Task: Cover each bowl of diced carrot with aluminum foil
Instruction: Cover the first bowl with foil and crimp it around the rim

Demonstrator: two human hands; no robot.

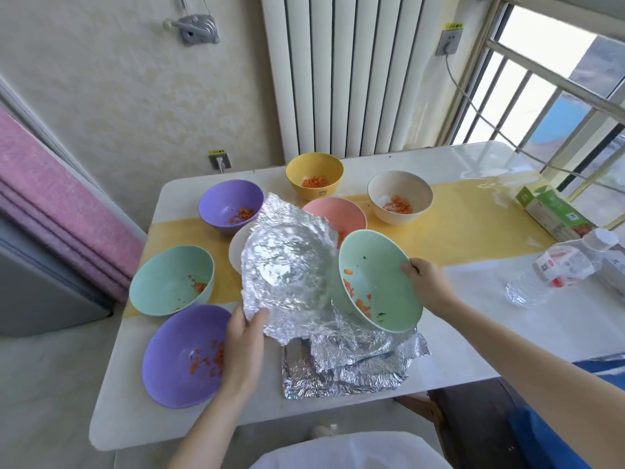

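My left hand (245, 336) pinches the lower edge of a crumpled foil sheet (287, 262) that stands upright and bears a round bowl imprint. My right hand (427, 286) grips the rim of a green bowl (382, 275), tilted toward me, with carrot dice inside. More foil sheets (351, 363) lie under it on the table. Uncovered bowls with carrot stand around: a near purple bowl (179, 353), a left green bowl (169, 282), a far purple bowl (230, 204), a yellow bowl (314, 176), a cream bowl (400, 196) and a pink bowl (334, 213). A white bowl (236, 248) is mostly hidden behind the foil.
A foil box (551, 213) and a plastic water bottle (561, 265) sit at the table's right end. A yellow runner (473, 228) crosses the white table (507, 319). A radiator and a window stand behind; a pink mat leans at the left.
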